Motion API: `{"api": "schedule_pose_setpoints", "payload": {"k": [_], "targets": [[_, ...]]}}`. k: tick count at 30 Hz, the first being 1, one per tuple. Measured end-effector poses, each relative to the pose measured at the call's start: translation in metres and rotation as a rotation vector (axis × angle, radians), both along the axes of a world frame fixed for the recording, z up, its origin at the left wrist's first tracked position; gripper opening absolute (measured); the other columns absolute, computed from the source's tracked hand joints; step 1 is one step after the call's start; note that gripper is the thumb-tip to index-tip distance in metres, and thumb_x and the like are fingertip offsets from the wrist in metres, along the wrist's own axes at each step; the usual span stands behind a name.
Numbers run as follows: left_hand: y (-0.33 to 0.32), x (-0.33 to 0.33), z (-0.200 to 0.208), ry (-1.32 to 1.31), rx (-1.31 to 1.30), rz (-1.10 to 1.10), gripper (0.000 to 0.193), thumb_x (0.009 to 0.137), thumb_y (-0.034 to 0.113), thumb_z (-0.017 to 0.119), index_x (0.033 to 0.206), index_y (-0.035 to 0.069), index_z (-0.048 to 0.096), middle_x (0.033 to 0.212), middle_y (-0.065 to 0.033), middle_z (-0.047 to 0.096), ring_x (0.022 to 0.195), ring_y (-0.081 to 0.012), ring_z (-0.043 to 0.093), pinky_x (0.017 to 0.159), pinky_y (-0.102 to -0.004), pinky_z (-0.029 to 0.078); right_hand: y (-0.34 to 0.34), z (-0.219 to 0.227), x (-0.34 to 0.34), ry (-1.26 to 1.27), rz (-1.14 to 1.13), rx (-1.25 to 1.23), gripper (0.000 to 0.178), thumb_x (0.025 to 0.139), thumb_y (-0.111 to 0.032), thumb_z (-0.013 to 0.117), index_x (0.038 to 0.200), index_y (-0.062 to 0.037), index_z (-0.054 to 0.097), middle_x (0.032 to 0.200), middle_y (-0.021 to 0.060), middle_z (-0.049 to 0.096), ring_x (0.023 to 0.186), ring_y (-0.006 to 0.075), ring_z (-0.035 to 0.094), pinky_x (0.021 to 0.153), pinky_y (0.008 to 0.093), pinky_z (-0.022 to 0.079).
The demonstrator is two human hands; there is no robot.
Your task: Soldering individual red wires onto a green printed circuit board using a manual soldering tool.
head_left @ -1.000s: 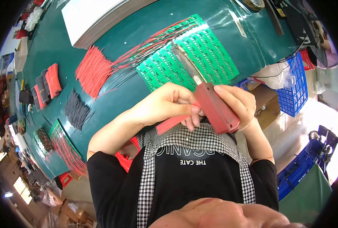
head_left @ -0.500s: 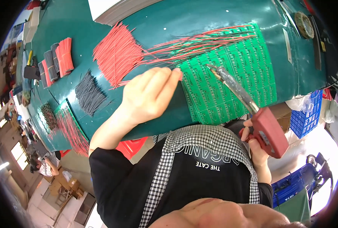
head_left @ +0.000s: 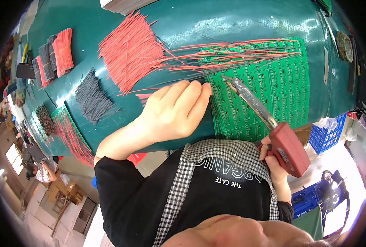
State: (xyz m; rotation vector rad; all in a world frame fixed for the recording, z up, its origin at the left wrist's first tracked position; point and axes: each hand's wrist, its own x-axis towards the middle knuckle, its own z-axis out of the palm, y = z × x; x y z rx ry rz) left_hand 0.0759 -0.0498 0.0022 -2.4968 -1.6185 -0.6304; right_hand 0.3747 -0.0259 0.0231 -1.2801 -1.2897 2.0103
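My left hand (head_left: 175, 110) is closed in a pinch on some red wires (head_left: 142, 97), whose ends show beside its knuckles and at the fingertips. Those fingertips are at the left edge of a green circuit board panel (head_left: 269, 96). In my right hand (head_left: 277, 165) is a soldering iron (head_left: 289, 147) with a red handle and a long metal barrel. Its tip points up and left over the panel, close to my left fingertips. Long red and black wires (head_left: 240, 53) lie across the panel's far part. Whether the tip touches the panel I cannot tell.
Left of the panel lie a heap of red wires (head_left: 129, 51) and a smaller black wire pile (head_left: 94, 96). Tied wire bundles (head_left: 62, 52) and a wired board (head_left: 72, 133) are farther left. A round brown pad (head_left: 344, 46) sits at right, above a blue crate (head_left: 328, 133).
The view has shifted, so the panel appears farther right. The iron's tip has come nearer to my left fingertips. Both hands keep their hold.
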Motion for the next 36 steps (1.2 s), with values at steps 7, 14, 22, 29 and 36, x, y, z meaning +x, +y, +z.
{"api": "schedule_pose_setpoints", "payload": {"k": [7,14,22,29,36], "targets": [[-0.008,0.013,-0.006,-0.068,-0.046,0.042,0.026,0.063,0.002,0.066,0.088,-0.003,0.064,0.077,-0.0076,0.058,0.062,-0.0161,0.059,0.049,-0.0247,0.047,-0.006,-0.009,0.018,-0.151,0.094,0.248,0.049,0.068,-0.01,0.075,0.112,0.0009,0.057,0.099,0.012,0.063,0.074,0.0209,0.063,0.065,0.0288,0.05],[-0.007,0.016,-0.006,-0.066,-0.035,0.054,0.026,0.062,0.003,0.067,0.087,-0.003,0.064,0.076,-0.0067,0.056,0.06,-0.0147,0.057,0.048,-0.0242,0.046,-0.018,-0.02,0.03,-0.393,0.214,0.427,0.036,0.064,-0.005,0.074,0.099,-0.004,0.064,0.104,0.0145,0.062,0.091,0.0292,0.063,0.075,0.0355,0.053],[-0.005,0.016,-0.013,-0.052,0.009,0.055,0.026,0.062,0.003,0.067,0.088,-0.003,0.064,0.079,-0.0074,0.056,0.061,-0.0148,0.056,0.048,-0.0242,0.045,-0.017,-0.022,0.026,-0.422,0.253,0.486,0.04,0.064,-0.004,0.074,0.102,-0.0047,0.062,0.105,0.0142,0.061,0.09,0.0289,0.064,0.074,0.0353,0.054],[-0.006,0.014,-0.013,0.014,0.027,0.037,0.021,0.066,0.004,0.065,0.085,-0.004,0.063,0.081,-0.0084,0.057,0.066,-0.0144,0.057,0.05,-0.0216,0.044,-0.009,-0.019,0.021,-0.423,0.285,0.587,0.053,0.066,-0.01,0.075,0.114,-0.0017,0.054,0.101,0.0153,0.063,0.081,0.0284,0.066,0.071,0.0343,0.053],[-0.008,0.017,-0.01,-0.01,-0.009,0.053,0.027,0.065,0.002,0.066,0.09,-0.005,0.063,0.082,-0.0094,0.057,0.064,-0.0166,0.058,0.051,-0.0245,0.047,-0.001,-0.019,0.015,-0.276,0.334,0.687,0.06,0.072,-0.031,0.075,0.114,0.0031,0.05,0.079,0.0078,0.062,0.064,0.0185,0.059,0.059,0.0275,0.044]]}}
